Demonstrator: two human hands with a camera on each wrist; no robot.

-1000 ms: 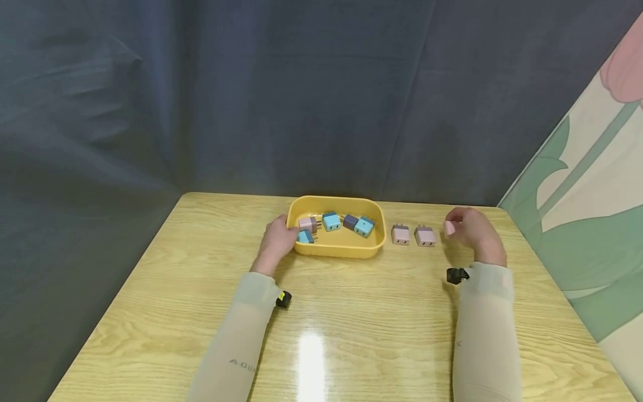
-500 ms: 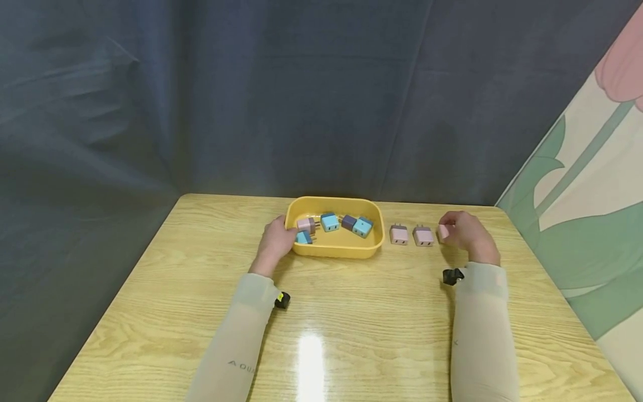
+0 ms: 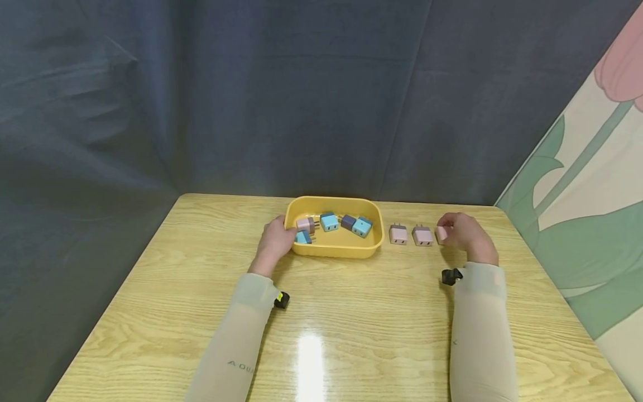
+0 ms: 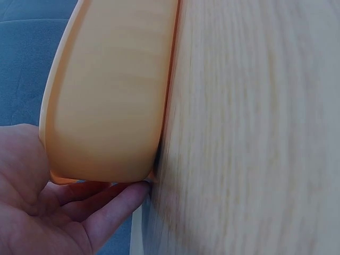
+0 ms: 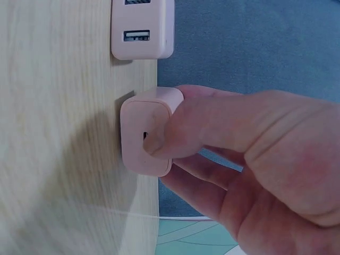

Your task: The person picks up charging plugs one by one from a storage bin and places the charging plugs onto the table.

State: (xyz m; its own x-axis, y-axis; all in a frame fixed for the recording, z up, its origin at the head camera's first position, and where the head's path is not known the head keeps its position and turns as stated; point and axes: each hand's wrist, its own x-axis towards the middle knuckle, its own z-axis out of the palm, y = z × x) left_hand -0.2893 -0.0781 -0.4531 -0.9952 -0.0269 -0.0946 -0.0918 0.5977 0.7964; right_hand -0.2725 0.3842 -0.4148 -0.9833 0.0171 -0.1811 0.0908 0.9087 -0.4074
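My left hand [image 3: 275, 240] grips the left end of a yellow plastic bin [image 3: 336, 252], thumb at the rim and fingers against the outer wall. Inside the bin lie several USB wall chargers: a pink one [image 3: 303, 224], blue ones [image 3: 329, 223] and a dark purple one [image 3: 348, 221]. At the right, my right hand [image 3: 468, 237] pinches a pink charger [image 5: 139, 122] on the table, its thumb over the face with a small port. Two more pink chargers, one nearer the bin [image 3: 399, 235] and one beside the hand [image 3: 422, 236], sit in a row, prongs pointing away.
The wooden table [image 3: 351, 312] backs onto a dark curtain [image 3: 301, 100]. A flower-patterned panel [image 3: 593, 234] runs along the right edge. A black wrist camera [image 3: 452, 276] sits on the right cuff, another [image 3: 282, 300] on the left.
My right hand has brought the pink charger down and slightly left, to the table at the end of the row. My left hand keeps its place on the bin.
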